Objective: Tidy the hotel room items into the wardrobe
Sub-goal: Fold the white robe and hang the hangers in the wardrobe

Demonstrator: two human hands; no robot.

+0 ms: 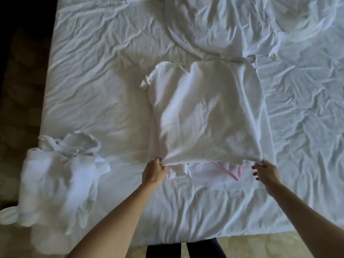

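A white waffle-weave bathrobe (204,112) lies folded into a rough rectangle in the middle of the bed (93,81). My left hand (154,171) pinches its near left corner. My right hand (265,171) touches the near right corner with fingers spread, and I cannot tell whether it grips the fabric. A pink cord or trim (228,171) peeks out under the robe's near edge. A second white robe (61,175) lies bundled with its belt at the bed's near left corner.
A crumpled white duvet (214,27) is heaped at the far side of the bed. Dark floor runs along the left of the bed. A white round object (6,215) shows at the lower left edge. Beige carpet and my legs (186,248) are below.
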